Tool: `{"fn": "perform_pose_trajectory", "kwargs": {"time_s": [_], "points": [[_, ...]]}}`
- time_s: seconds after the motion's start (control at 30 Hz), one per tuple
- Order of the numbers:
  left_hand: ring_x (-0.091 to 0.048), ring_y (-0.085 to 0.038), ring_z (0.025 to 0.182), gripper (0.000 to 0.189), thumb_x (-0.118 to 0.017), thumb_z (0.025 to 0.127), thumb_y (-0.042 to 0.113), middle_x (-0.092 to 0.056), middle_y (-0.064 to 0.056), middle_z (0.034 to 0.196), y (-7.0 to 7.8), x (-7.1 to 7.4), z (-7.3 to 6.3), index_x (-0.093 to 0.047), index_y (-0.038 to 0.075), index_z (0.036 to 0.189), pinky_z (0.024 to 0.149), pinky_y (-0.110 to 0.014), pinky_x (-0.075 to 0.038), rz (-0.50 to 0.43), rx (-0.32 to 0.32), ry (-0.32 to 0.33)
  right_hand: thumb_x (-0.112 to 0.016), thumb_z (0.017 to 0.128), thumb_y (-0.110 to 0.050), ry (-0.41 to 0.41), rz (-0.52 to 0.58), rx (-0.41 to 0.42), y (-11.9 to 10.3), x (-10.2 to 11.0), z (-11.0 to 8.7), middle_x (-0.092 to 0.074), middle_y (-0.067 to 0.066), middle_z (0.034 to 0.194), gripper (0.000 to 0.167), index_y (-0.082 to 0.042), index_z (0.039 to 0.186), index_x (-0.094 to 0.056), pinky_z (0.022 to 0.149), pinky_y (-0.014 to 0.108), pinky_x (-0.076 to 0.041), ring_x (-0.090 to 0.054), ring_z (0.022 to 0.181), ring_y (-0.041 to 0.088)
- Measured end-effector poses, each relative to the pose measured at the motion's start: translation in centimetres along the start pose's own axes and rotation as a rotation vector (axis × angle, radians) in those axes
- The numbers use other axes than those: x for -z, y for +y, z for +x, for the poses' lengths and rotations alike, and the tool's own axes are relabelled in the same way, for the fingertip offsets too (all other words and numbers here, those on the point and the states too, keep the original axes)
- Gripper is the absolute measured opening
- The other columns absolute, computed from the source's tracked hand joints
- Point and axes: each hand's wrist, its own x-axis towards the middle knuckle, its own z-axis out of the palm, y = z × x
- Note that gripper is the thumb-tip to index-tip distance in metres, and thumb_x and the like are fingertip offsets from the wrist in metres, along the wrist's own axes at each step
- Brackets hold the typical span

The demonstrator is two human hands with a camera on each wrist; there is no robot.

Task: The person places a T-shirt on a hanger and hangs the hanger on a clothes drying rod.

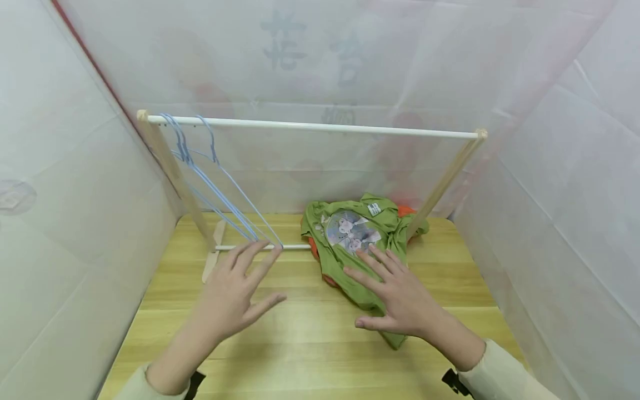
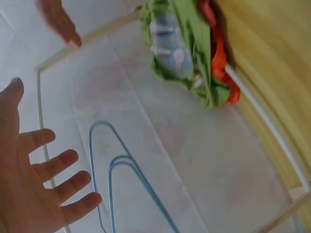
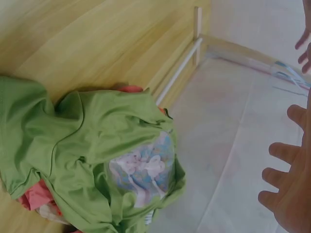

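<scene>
Both hands hover over the wooden table with fingers spread, holding nothing. The left hand (image 1: 232, 297) is nearest to several light blue hangers (image 1: 230, 203), which hang from the white top rail (image 1: 320, 127) at its left end. In the head view its fingertips overlap the lower ends of the hangers. On the right, the right hand (image 1: 400, 297) overlaps a green T-shirt (image 1: 330, 258) with a printed picture on its front. The shirt lies crumpled over orange and red cloth (image 3: 39, 195), which peeks out at its edges. In the left wrist view, the left palm (image 2: 29, 184) shows beside the hangers.
The rack's wooden side posts (image 1: 445, 183) stand left and right, with a white lower bar (image 1: 295, 246) near the table (image 1: 280, 355). Pale sheet walls (image 1: 560, 222) enclose the table at the back and both sides.
</scene>
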Motion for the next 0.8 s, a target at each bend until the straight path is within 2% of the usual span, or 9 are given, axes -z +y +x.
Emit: {"fn": "perform_pose_trajectory", "kwargs": {"time_s": [0.07, 0.17, 0.3, 0.37, 0.63, 0.8], "points": [[-0.054, -0.038, 0.116, 0.075, -0.036, 0.096, 0.072, -0.053, -0.014, 0.139, -0.5, 0.1, 0.9, -0.049, 0.018, 0.148, 0.087, -0.058, -0.050, 0.004, 0.035, 0.038, -0.060, 0.079, -0.077, 0.005, 0.009, -0.003, 0.2, -0.1, -0.1, -0.023, 0.007, 0.164, 0.093, -0.034, 0.156, -0.031, 0.115, 0.064, -0.022, -0.019, 0.150, 0.037], [-0.057, -0.037, 0.102, 0.070, -0.048, 0.094, 0.067, -0.059, -0.015, 0.127, -1.5, 0.1, 2.2, -0.052, 0.019, 0.145, 0.076, -0.055, -0.050, 0.012, 0.098, 0.106, -0.059, 0.081, -0.077, 0.020, 0.032, -0.004, 0.6, -0.4, -0.1, -0.024, 0.008, 0.164, 0.092, -0.033, 0.156, -0.032, 0.115, 0.065, -0.023, -0.019, 0.150, 0.038], [-0.056, -0.037, 0.090, 0.067, -0.066, 0.089, 0.054, -0.062, -0.019, 0.115, -2.6, -0.1, 4.0, -0.053, 0.019, 0.145, 0.070, -0.050, -0.048, 0.029, 0.171, 0.168, -0.055, 0.083, -0.077, 0.027, 0.046, -0.006, 1.4, -1.0, 0.0, -0.025, 0.009, 0.164, 0.088, -0.033, 0.156, -0.032, 0.114, 0.066, -0.024, -0.020, 0.150, 0.038], [-0.056, -0.037, 0.085, 0.068, -0.070, 0.087, 0.050, -0.062, -0.020, 0.112, -3.1, -0.3, 4.6, -0.053, 0.018, 0.145, 0.068, -0.048, -0.047, 0.044, 0.198, 0.172, -0.053, 0.085, -0.077, 0.024, 0.047, -0.013, 1.7, -1.4, 0.0, -0.026, 0.008, 0.163, 0.086, -0.033, 0.156, -0.033, 0.114, 0.066, -0.024, -0.021, 0.150, 0.038], [-0.056, -0.037, 0.083, 0.064, -0.067, 0.092, 0.049, -0.061, -0.023, 0.114, -4.0, -1.6, 6.5, -0.051, 0.017, 0.145, 0.066, -0.045, -0.048, 0.085, 0.295, 0.119, -0.052, 0.086, -0.077, 0.036, 0.044, -0.018, 2.5, -2.8, 0.1, -0.032, 0.010, 0.161, 0.083, -0.031, 0.154, -0.038, 0.111, 0.065, -0.031, -0.031, 0.145, 0.040], [-0.056, -0.040, 0.086, 0.063, -0.066, 0.093, 0.049, -0.062, -0.023, 0.115, -4.3, -2.2, 7.6, -0.053, 0.013, 0.143, 0.063, -0.046, -0.048, 0.102, 0.325, 0.120, -0.054, 0.086, -0.075, 0.024, 0.069, -0.021, 2.8, -3.7, 0.1, -0.034, 0.010, 0.160, 0.083, -0.030, 0.154, -0.038, 0.108, 0.067, -0.033, -0.034, 0.144, 0.040]]}}
